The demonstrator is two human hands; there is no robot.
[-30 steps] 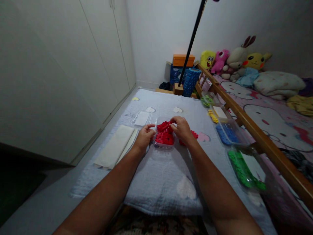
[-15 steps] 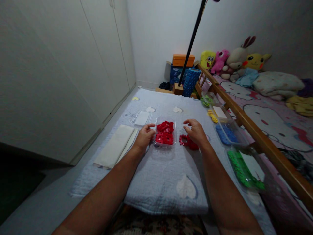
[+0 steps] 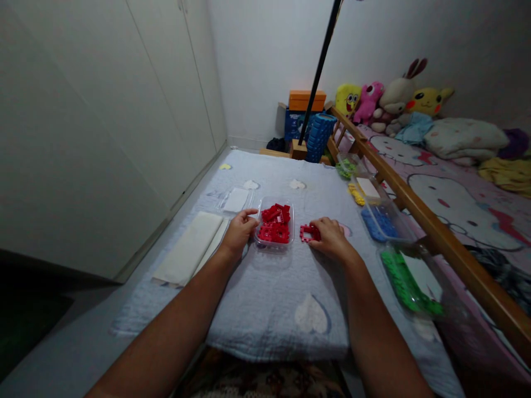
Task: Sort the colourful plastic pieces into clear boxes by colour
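A clear plastic box holding red plastic building pieces stands on the cloth in front of me. My left hand grips its left wall, thumb and fingers at the rim. To the right of the box, my right hand has come down over a few loose red building pieces, its fingers closed on them. One piece with a square opening sticks out on the left of that hand; the rest are mostly covered by the palm and fingers.
A folded cream cloth and a clear lid with a white card lie on the left. Along the right edge stand clear boxes with blue pieces and green pieces, beside the wooden bed rail.
My right hand has lowered from above the loose red pieces and closed on them. My left hand stays at the box. The whole view has shifted slightly.
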